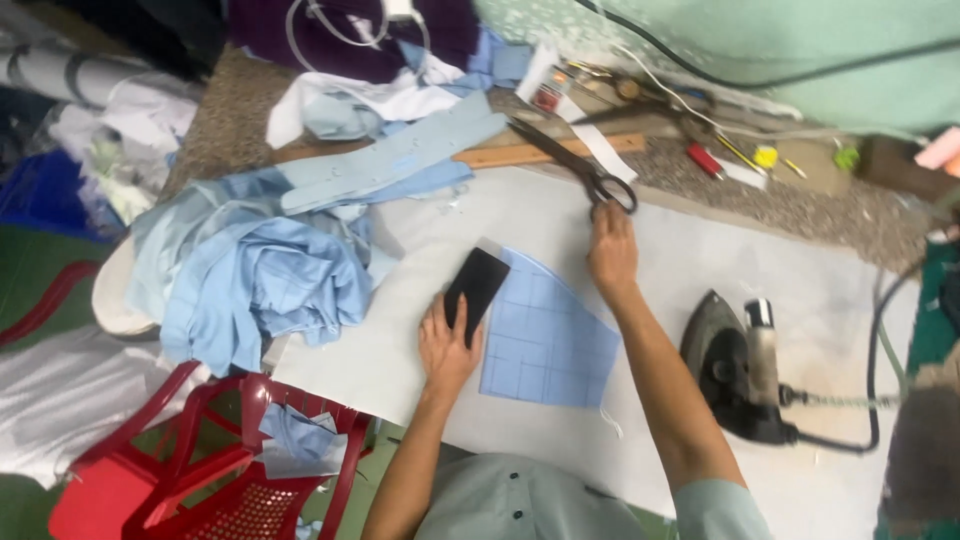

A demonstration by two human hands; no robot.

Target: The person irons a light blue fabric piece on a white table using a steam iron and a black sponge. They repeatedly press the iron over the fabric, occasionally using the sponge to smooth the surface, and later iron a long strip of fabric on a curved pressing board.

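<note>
White cloth (700, 260), room beside scissors (585, 165).

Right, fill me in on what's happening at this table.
A person is working at a white-covered table. The left hand presses a flat black rectangular object onto a light blue gridded fabric piece. The right hand reaches to large dark metal scissors, fingers at the handles. A black clothes iron sits to the right, with crumpled blue cloth heaped on the left.
</note>
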